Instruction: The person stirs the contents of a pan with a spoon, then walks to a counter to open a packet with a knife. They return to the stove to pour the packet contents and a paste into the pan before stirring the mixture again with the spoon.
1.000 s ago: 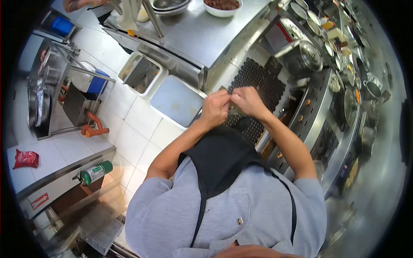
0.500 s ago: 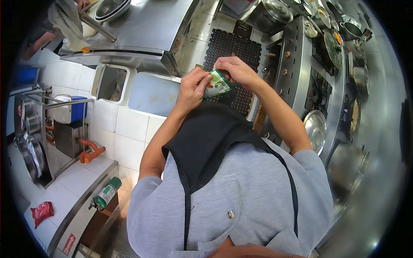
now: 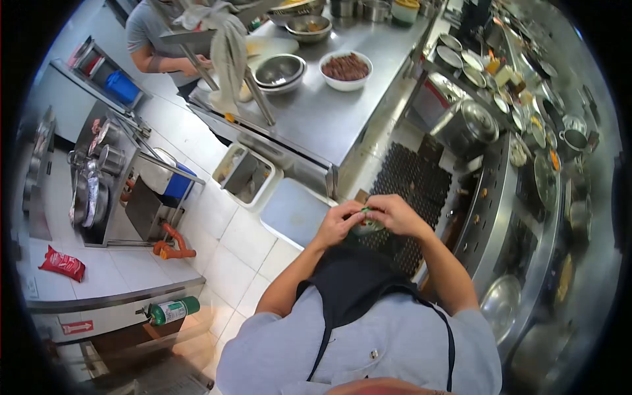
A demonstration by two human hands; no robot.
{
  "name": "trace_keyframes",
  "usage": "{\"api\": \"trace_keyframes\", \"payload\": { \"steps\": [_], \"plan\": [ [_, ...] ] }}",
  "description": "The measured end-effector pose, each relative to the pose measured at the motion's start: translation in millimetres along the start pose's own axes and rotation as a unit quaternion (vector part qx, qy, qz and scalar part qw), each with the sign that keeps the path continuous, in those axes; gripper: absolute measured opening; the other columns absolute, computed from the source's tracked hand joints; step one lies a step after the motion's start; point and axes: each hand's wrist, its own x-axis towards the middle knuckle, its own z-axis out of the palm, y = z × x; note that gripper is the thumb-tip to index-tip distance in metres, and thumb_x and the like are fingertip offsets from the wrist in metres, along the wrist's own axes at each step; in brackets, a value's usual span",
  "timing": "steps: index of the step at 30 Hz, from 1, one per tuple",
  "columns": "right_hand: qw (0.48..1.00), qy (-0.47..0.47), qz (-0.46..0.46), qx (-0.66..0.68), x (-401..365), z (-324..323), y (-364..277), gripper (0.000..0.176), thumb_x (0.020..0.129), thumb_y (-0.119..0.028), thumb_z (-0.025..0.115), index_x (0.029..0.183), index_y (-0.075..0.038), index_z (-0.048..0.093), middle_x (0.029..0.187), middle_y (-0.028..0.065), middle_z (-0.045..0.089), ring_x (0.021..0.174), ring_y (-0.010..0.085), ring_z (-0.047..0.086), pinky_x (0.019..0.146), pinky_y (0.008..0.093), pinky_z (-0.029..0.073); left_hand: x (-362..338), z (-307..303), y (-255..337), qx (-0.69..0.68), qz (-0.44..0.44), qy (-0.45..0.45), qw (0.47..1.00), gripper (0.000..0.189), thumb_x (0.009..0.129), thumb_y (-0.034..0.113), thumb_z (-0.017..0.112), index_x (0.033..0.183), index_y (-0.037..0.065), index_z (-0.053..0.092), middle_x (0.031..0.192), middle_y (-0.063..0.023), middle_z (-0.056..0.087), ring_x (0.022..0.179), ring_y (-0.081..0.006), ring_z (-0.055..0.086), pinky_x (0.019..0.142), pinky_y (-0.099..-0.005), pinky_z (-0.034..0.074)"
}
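My left hand [image 3: 340, 224] and my right hand [image 3: 395, 214] meet in front of the black apron [image 3: 352, 280]. Between them is a small green-and-white packet [image 3: 368, 227], pinched at its top edge by the fingers of both hands. Most of the packet's upper part is hidden behind my fingers, and its lower part hangs below them. Whether its edge is torn cannot be made out.
A steel table [image 3: 309, 125] ahead bears a white bowl of brown food [image 3: 345, 71] and stacked metal bowls [image 3: 280, 70]. A co-worker [image 3: 148, 43] stands beyond it. Bins [image 3: 243, 172] stand below; the stove [image 3: 490, 217] is on the right. A red packet [image 3: 63, 264] lies left.
The view has tilted up and turned, bringing the co-worker and more of the table into sight. My hands have drawn closer together on the packet, covering more of its top.
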Motion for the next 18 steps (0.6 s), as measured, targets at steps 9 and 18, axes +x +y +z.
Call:
{"api": "trace_keyframes", "payload": {
  "steps": [9, 18],
  "plan": [
    [0.960, -0.183, -0.023, -0.212, 63.1, -3.5, -21.0, 0.022, 0.080, -0.022, 0.065, 0.095, -0.005, 0.066, 0.077, 0.0202, 0.064, 0.077, 0.0414, 0.062, 0.067, 0.0476, 0.049, -12.5, -25.8, 27.4, 0.238, 0.046, 0.014, 0.970, 0.019, 0.097, 0.008, 0.053, 0.109, -0.003, 0.065, 0.084, -0.0077, 0.063, 0.076, -0.0158, 0.061, 0.070, -0.0298, 0.049],
    [0.929, -0.280, -0.053, -0.235, 72.3, 19.9, 14.5, 0.027, 0.081, -0.025, 0.062, 0.104, -0.013, 0.070, 0.087, 0.0186, 0.069, 0.084, 0.0394, 0.065, 0.071, 0.0503, 0.051, -30.2, -42.2, -24.4, 0.038, -0.116, 0.034, 0.992, 0.026, 0.100, 0.014, 0.050, 0.117, -0.001, 0.063, 0.092, -0.0011, 0.066, 0.083, -0.0082, 0.056, 0.077, -0.0244, 0.045]
  ]
}}
